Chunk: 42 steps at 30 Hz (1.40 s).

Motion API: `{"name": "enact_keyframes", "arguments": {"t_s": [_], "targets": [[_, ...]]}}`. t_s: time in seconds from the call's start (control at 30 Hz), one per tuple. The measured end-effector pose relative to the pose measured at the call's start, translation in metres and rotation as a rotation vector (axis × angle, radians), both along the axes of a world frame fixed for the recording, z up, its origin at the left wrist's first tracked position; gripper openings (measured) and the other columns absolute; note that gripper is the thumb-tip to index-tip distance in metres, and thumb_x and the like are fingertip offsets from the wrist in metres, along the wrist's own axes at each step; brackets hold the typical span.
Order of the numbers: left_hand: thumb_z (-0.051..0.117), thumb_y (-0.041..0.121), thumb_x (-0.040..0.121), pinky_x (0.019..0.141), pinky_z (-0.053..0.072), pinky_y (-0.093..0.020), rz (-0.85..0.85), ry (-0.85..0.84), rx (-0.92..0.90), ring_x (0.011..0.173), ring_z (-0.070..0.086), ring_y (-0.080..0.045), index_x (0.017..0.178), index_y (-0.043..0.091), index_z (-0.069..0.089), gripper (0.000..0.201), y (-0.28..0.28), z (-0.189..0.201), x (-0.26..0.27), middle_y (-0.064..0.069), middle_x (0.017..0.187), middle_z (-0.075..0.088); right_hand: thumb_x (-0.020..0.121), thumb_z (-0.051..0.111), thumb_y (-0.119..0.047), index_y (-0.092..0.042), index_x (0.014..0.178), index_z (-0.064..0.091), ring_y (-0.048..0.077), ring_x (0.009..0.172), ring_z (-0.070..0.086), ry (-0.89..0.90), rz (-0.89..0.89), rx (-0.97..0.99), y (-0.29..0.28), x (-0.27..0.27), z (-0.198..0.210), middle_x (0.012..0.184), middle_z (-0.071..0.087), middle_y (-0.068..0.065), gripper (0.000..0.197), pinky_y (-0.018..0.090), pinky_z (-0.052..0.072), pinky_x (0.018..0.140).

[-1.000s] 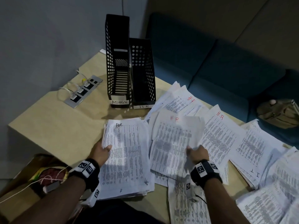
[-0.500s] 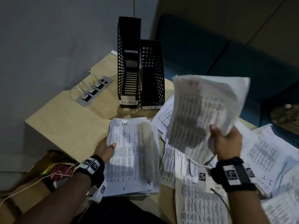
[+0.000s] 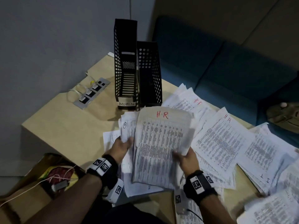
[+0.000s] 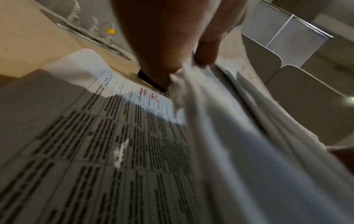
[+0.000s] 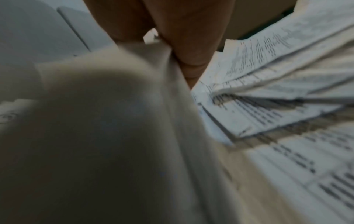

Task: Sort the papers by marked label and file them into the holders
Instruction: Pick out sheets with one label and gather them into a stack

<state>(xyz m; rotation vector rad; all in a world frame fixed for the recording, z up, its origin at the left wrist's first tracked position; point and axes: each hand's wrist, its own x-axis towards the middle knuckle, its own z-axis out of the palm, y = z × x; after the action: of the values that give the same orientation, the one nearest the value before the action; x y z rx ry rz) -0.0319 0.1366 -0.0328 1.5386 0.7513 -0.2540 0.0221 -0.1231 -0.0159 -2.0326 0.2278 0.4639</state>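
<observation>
Two black mesh holders stand at the table's back: the taller one (image 3: 126, 75) is labelled ADMIN, and the label of the other holder (image 3: 149, 75) is hidden by paper. My left hand (image 3: 127, 141) grips the left edge of a raised paper stack (image 3: 127, 126). My right hand (image 3: 179, 155) pinches the lower right edge of a bundle marked H.R in red (image 3: 161, 139), held over that stack. In the left wrist view the fingers (image 4: 203, 57) clamp the stack's sheets (image 4: 239, 136) above another HR sheet (image 4: 134, 136). In the right wrist view my fingers (image 5: 184, 50) pinch blurred paper (image 5: 114, 121).
Loose sheets marked HR (image 3: 223, 143) and other labels spread over the right half of the wooden table (image 3: 64, 130). A power strip (image 3: 92, 92) lies at the back left. A blue sofa (image 3: 226, 70) with a khaki bag (image 3: 284, 117) is behind. An open box (image 3: 53, 175) sits lower left.
My right hand has brought the H.R bundle down and left, onto the front of the stack. My left hand has lifted its stack off the table.
</observation>
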Motion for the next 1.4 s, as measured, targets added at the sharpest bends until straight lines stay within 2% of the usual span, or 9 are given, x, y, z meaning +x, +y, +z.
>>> {"name": "enact_keyframes", "arguments": {"t_s": [0.13,0.23,0.3,0.37,0.53,0.73,0.87,1.07,1.4], "targets": [[0.054,0.080,0.066,0.102,0.034,-0.035,-0.037,-0.075,-0.033,0.129,0.041,-0.016,0.144,0.029,0.030,0.097,-0.004,0.006,-0.006,0.006,0.144,0.042,0.081,0.072,-0.019,-0.021,0.101,0.050,0.029,0.085,0.068,0.088,0.174,-0.018,0.005,-0.010,-0.014,0.093,0.068,0.006,0.030,0.049,0.058,0.077],[0.078,0.040,0.075,0.100,0.043,-0.035,-0.106,-0.112,0.073,0.115,0.058,-0.014,0.138,0.021,0.042,0.075,-0.008,0.006,-0.010,0.005,0.126,0.062,0.078,0.075,-0.016,-0.016,0.128,0.036,0.018,0.097,0.062,0.077,0.412,-0.086,0.011,-0.009,-0.005,0.107,0.059,-0.003,0.063,0.019,0.055,0.072],[0.080,0.023,0.075,0.093,0.049,-0.033,-0.048,-0.100,0.035,0.101,0.064,-0.016,0.125,0.012,0.055,0.056,-0.011,0.006,-0.013,0.003,0.108,0.069,0.076,0.077,-0.012,-0.015,0.138,0.017,0.014,0.100,0.056,0.039,0.276,0.045,0.011,0.003,0.008,0.114,0.049,-0.007,0.087,0.011,0.051,0.070],[0.084,0.028,0.068,0.093,0.051,-0.039,-0.059,-0.102,-0.039,0.098,0.067,-0.021,0.114,0.012,0.059,0.056,-0.013,0.009,-0.017,0.000,0.102,0.071,0.078,0.075,-0.020,-0.027,0.143,0.007,0.021,0.110,0.052,-0.014,-0.008,0.189,0.008,0.022,0.015,0.129,0.043,0.001,0.094,0.027,0.051,0.089],[0.086,0.053,0.054,0.096,0.050,-0.036,-0.154,-0.141,-0.101,0.112,0.060,-0.009,0.126,0.036,0.053,0.081,-0.017,0.010,-0.018,0.008,0.122,0.064,0.090,0.060,-0.020,-0.024,0.145,0.012,0.024,0.102,0.059,-0.001,0.151,0.146,0.030,0.039,0.023,0.125,0.051,0.011,0.073,0.023,0.051,0.078],[0.076,0.016,0.078,0.065,0.050,-0.025,0.117,-0.068,0.070,0.075,0.067,-0.016,0.095,0.016,0.069,0.018,0.010,0.008,-0.024,0.011,0.075,0.073,0.077,0.022,-0.081,-0.033,0.130,0.040,0.021,0.116,0.054,-0.022,0.059,0.185,0.049,0.034,0.010,0.127,0.054,0.003,0.074,0.045,0.045,0.099],[0.073,0.012,0.079,0.070,0.050,-0.053,0.350,0.027,0.059,0.077,0.061,-0.031,0.094,-0.001,0.064,0.022,0.035,-0.006,-0.045,-0.016,0.084,0.064,0.096,0.037,-0.045,-0.016,0.122,0.049,0.025,0.095,0.061,0.066,0.169,-0.139,0.061,0.021,-0.008,0.106,0.062,0.004,0.041,0.036,0.050,0.080],[0.059,-0.003,0.089,0.084,0.042,-0.037,0.387,0.065,0.006,0.096,0.058,-0.032,0.113,-0.009,0.059,0.025,0.036,-0.008,-0.054,-0.016,0.103,0.062,0.095,0.043,-0.009,-0.015,0.133,0.041,0.029,0.106,0.060,0.171,0.303,-0.297,0.093,-0.001,-0.035,0.119,0.062,0.014,0.039,0.030,0.046,0.082],[0.057,-0.002,0.090,0.061,0.041,-0.031,0.347,0.068,-0.006,0.068,0.049,-0.025,0.087,-0.011,0.058,0.009,0.047,-0.007,-0.061,-0.021,0.090,0.059,0.088,0.061,-0.027,-0.010,0.130,0.051,0.028,0.115,0.057,0.243,0.456,-0.290,0.105,0.015,-0.028,0.124,0.062,0.012,0.046,0.027,0.043,0.090]]}}
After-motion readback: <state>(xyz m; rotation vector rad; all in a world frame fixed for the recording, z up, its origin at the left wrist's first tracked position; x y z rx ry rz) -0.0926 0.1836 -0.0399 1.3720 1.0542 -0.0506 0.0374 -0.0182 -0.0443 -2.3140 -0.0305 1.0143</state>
